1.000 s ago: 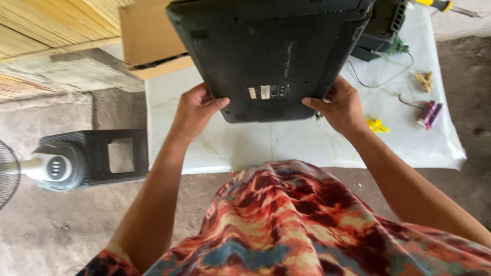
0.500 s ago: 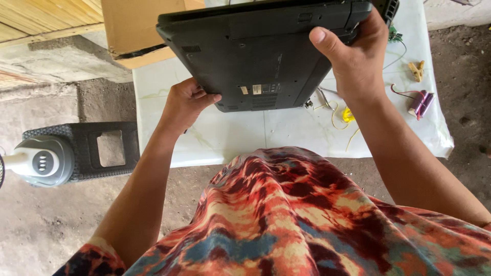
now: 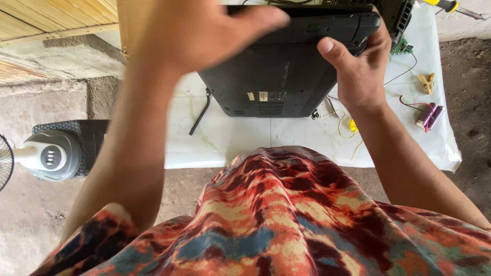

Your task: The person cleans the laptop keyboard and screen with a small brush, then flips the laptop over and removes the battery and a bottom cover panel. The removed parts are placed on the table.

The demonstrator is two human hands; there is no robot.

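- The right hand [image 3: 360, 76] clamps the right edge of a black laptop [image 3: 286, 71] — thumb pressed on the underside, fingers wrapped round the far side.
- The left hand [image 3: 204, 30] is raised close to the camera, blurred, fingers spread and holding nothing; it hovers above the laptop's left part, and I cannot tell whether it touches it.
- The laptop is bottom-up and tilted, its near edge low over the white table [image 3: 230, 148]; its base cover looks closed, nothing taken off it as far as can be seen.
- On the table lie a thin black strip [image 3: 199, 112], yellow wire [image 3: 350, 128], a wooden clothes peg [image 3: 425, 82] and purple cells [image 3: 429, 115] — well apart from the grip.
- A grey fan [image 3: 48, 156] stands on the ground to the left.
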